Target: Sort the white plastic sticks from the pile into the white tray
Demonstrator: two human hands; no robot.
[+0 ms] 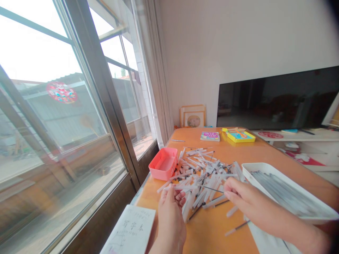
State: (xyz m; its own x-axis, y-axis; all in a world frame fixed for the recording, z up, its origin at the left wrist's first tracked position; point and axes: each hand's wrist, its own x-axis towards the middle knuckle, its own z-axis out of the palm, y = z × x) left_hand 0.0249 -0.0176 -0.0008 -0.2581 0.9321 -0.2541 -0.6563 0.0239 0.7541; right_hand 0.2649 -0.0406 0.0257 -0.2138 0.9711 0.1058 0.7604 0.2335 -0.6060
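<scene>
A loose heap of clear pen barrels and dark refills (pixel 209 173) covers the middle of the wooden table. At its near left edge my left hand (pixel 172 199) is closed, with its fingertips pinched on a clear pen barrel (pixel 182 187). To the right, my right hand (pixel 234 190) is closed on the end of a thin dark refill (pixel 212 188), which stretches between the two hands. Whether the refill's left end is inside the barrel is too small to tell. Several loose pen parts lie near my right hand, including a barrel with a dark refill (pixel 237 228).
A red basket (pixel 162 173) stands left of the heap. A long white tray (pixel 328 211) of dark refills is at the right. A notebook (pixel 132 229) lies front left. Farther back are a booklet (pixel 209 136) and a yellow tray (pixel 245 140). Windows border the left side.
</scene>
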